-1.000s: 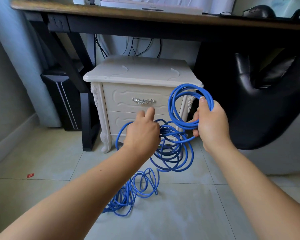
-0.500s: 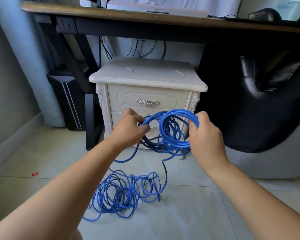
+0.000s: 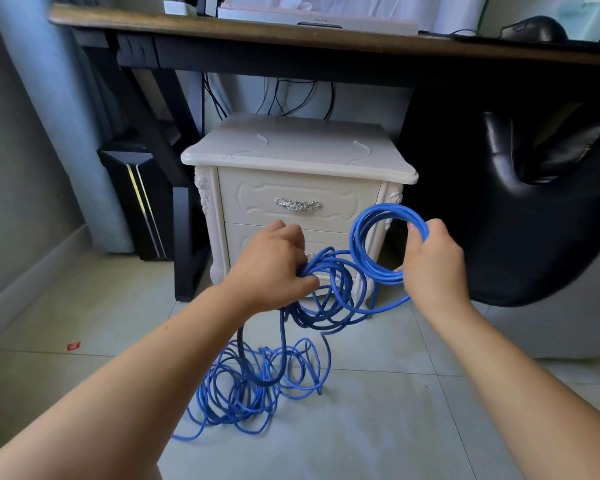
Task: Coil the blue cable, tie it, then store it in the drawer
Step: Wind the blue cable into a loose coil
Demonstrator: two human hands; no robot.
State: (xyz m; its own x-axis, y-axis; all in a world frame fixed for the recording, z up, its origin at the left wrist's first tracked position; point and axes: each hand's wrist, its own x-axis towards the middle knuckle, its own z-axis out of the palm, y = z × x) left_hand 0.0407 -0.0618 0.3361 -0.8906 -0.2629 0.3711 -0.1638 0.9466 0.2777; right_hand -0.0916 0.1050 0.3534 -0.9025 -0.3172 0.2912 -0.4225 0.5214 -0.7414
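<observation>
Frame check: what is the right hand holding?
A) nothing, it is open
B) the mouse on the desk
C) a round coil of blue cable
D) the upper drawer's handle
C: the right hand grips the coiled part of the cable, held up in front of the drawers, while the left hand holds its loose loops.

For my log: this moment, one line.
coiling | right hand holds coil | left hand grips loose loops | slack on floor | drawers shut

Blue cable [image 3: 356, 244], perhaps half coiled; drawer [image 3: 343, 202] closed
</observation>
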